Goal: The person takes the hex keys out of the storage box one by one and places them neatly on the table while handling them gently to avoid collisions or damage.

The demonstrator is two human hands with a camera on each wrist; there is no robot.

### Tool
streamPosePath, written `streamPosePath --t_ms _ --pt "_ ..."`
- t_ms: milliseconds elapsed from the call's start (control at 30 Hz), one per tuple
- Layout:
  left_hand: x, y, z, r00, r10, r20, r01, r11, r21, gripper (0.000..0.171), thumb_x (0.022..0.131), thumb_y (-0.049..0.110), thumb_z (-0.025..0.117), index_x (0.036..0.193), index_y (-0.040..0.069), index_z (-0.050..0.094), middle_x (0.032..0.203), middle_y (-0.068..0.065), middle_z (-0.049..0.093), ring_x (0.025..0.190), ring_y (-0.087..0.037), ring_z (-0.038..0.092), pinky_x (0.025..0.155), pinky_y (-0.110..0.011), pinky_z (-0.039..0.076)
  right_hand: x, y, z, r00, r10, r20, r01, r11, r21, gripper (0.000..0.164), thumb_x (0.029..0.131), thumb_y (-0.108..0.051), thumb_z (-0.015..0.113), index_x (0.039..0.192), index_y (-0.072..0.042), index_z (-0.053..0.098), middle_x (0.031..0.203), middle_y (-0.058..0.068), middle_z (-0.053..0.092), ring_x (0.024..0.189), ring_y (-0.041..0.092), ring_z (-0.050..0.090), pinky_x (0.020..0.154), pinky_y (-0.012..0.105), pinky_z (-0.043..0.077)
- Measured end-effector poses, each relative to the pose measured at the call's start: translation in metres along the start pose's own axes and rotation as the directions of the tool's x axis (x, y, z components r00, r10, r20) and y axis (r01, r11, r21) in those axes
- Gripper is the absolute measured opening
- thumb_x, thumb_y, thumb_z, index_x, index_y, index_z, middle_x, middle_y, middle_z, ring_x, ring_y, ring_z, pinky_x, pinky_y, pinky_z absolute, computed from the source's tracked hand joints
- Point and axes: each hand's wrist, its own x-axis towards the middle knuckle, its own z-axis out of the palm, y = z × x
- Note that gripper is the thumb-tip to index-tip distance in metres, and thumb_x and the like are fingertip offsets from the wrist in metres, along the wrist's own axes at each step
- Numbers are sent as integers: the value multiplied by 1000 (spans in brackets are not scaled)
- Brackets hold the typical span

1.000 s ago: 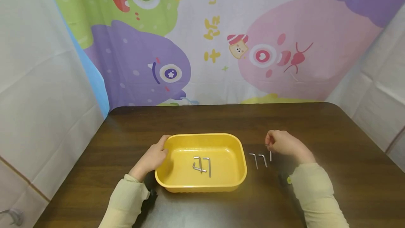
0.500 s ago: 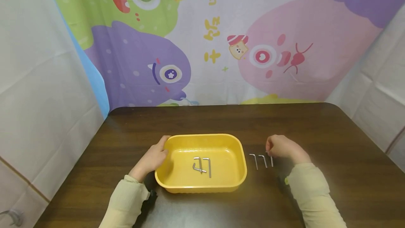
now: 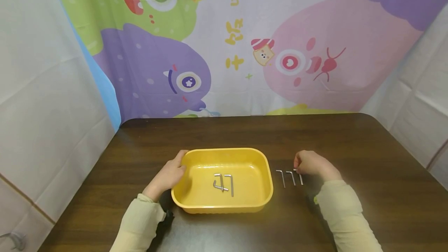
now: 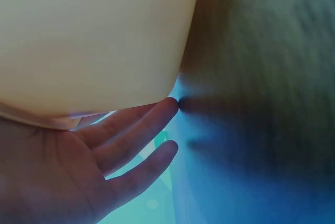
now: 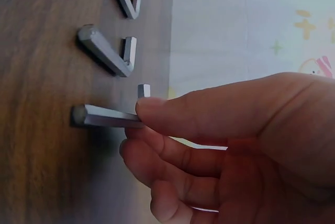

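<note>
A yellow plastic basin (image 3: 199, 197) sits on the dark wooden table, three L-shaped hex keys (image 3: 232, 186) lying inside. My left hand (image 3: 170, 173) grips its left end, thumb over the rim and fingers (image 4: 138, 127) along the outer wall. To the right of the basin, my right hand (image 3: 311, 163) pinches a silver hex key (image 5: 107, 115) near its bend between thumb and fingers. The key's long arm lies close over the tabletop. Beside it, two more hex keys (image 3: 282, 179) rest in a row, short arms at the far end.
The brown wooden table (image 3: 224, 236) extends around the basin. A cartoon-print curtain (image 3: 241, 88) hangs behind its far edge, and pale panels (image 3: 52, 88) stand at both sides. A metal fitting (image 3: 15, 239) shows at lower left.
My right hand has come slightly down toward the near side, bringing the pinched hex key level with the other two. The left hand and basin have stayed put.
</note>
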Motion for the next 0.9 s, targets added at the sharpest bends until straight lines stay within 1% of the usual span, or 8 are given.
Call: streamPosePath --t_ms 233,467,700,900 --pt "0 0 0 1000 20 -20 -19 1000 21 42 90 8 36 133 7 34 114 -22 55 79 -24 54 68 -34 45 2 1 3 998 44 49 -45 999 20 8 71 2 58 71 -6 56 66 1 51 62 16 47 56 28 37" --pt "0 0 1 999 24 -25 -23 999 27 42 90 8 36 133 7 34 114 -23 56 80 -25 54 70 -36 45 2 -1 3 997 55 51 -55 998 13 8 70 3 56 70 -5 55 64 2 51 60 16 48 56 28 38" --pt "1 -2 1 1000 17 -7 -17 1000 20 43 91 8 35 134 7 33 116 -23 54 78 -24 53 68 -34 44 3 -1 4 996 71 61 -71 997 5 9 72 3 56 70 -6 55 64 1 51 60 15 48 56 28 37" --pt "1 -2 2 999 28 -19 -28 999 23 43 91 8 36 133 7 34 116 -23 55 81 -25 54 71 -36 45 3 -1 4 996 67 54 -68 998 1 9 71 3 56 71 -6 55 64 1 51 60 15 48 56 28 37"
